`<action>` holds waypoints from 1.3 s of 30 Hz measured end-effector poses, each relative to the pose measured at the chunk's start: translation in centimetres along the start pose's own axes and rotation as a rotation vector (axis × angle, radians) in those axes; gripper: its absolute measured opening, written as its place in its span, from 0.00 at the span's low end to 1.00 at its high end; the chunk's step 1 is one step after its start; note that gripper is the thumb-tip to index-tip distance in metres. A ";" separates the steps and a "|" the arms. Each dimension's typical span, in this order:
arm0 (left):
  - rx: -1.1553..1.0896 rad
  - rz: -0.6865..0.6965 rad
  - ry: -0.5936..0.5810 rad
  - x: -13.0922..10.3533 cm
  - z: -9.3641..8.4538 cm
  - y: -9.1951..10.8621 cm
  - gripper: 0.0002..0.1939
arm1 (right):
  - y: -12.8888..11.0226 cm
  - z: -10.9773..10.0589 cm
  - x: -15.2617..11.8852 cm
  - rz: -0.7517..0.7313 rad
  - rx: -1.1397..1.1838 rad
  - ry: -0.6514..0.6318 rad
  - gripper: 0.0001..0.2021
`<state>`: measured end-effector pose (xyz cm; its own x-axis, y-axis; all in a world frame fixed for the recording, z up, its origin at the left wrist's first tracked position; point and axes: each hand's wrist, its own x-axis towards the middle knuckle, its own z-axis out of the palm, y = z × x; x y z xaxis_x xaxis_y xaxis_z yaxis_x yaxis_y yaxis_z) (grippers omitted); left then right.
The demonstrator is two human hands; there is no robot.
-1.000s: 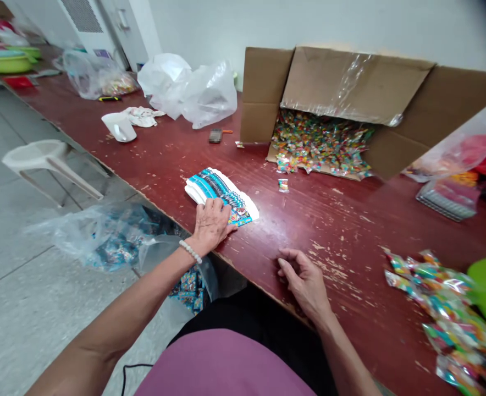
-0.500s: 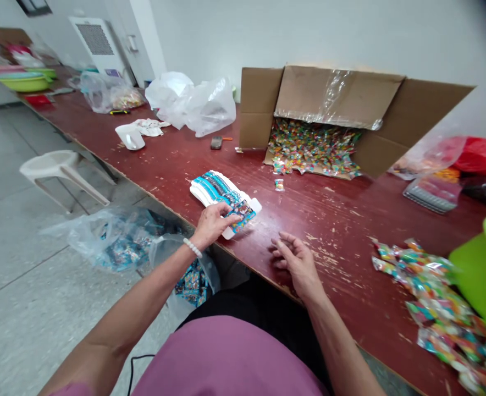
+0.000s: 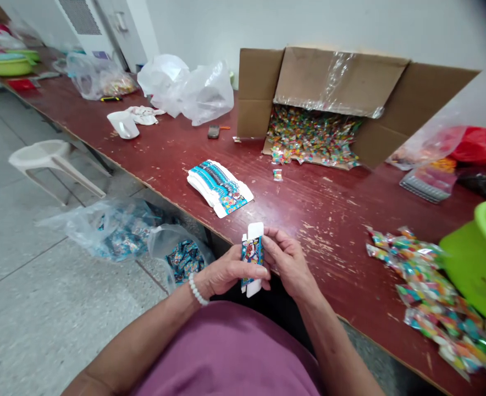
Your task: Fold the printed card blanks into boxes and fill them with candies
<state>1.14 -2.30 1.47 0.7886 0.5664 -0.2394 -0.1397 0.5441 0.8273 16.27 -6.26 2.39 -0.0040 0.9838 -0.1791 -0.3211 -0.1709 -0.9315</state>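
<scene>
Left hand [image 3: 227,270] and right hand [image 3: 288,263] grip the small carton [image 3: 251,251] from opposite sides, likely for steadiness; carton stack [image 3: 219,186] at eleven o'clock, presumably for reach.

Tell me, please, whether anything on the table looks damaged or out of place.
The red tabletop looks damaged: pale, scraped patches break its finish. One small candy packet lies loose in front of the open cardboard box, apart from the packet heap at its opening, so it looks stray.

Blue cartons [image 3: 222,187], candies [image 3: 426,278] on red table [image 3: 166,162]
</scene>
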 end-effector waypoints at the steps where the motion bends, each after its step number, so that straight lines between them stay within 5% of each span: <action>1: 0.044 0.009 0.039 -0.1 0.0 0.0 0.18 | -0.1 0.2 -0.2 -0.011 0.012 -0.006 0.22; 7: 0.172 0.027 0.158 -0.4 -0.1 0.2 0.17 | 0.1 0.9 -0.7 -0.008 0.036 -0.022 0.23; 11: 0.072 0.033 0.252 0.0 0.6 -0.5 0.23 | 0.8 1.0 -0.7 -0.013 -0.050 0.076 0.18; 17: 0.192 0.115 0.334 0.1 0.8 -1.5 0.17 | 1.7 -0.2 -0.6 -0.152 -0.193 0.192 0.15; 23: 0.253 0.277 0.532 -0.9 0.9 -2.3 0.35 | 2.3 0.1 -0.7 -0.162 -0.095 0.274 0.28; 28: 0.303 0.319 0.496 -0.8 1.4 -2.4 0.24 | 2.9 -0.1 -1.2 -0.223 -0.099 0.284 0.15; 31: 0.205 0.271 0.405 -0.6 1.4 -2.8 0.16 | 3.4 -1.9 -1.7 -0.124 -0.165 0.306 0.12; 35: 0.263 0.218 0.372 -0.6 1.4 -3.4 0.11 | 3.7 -4.0 -2.2 0.021 -0.120 0.288 0.13; 39: 0.281 0.252 0.368 -0.8 1.5 -3.5 0.13 | 3.2 -4.1 -2.5 0.017 -0.109 0.269 0.23</action>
<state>1.93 -5.61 -0.47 0.4820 0.8656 -0.1359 -0.0919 0.2042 0.9746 19.13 -9.45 -1.43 0.2476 0.9336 -0.2592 -0.2197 -0.2064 -0.9535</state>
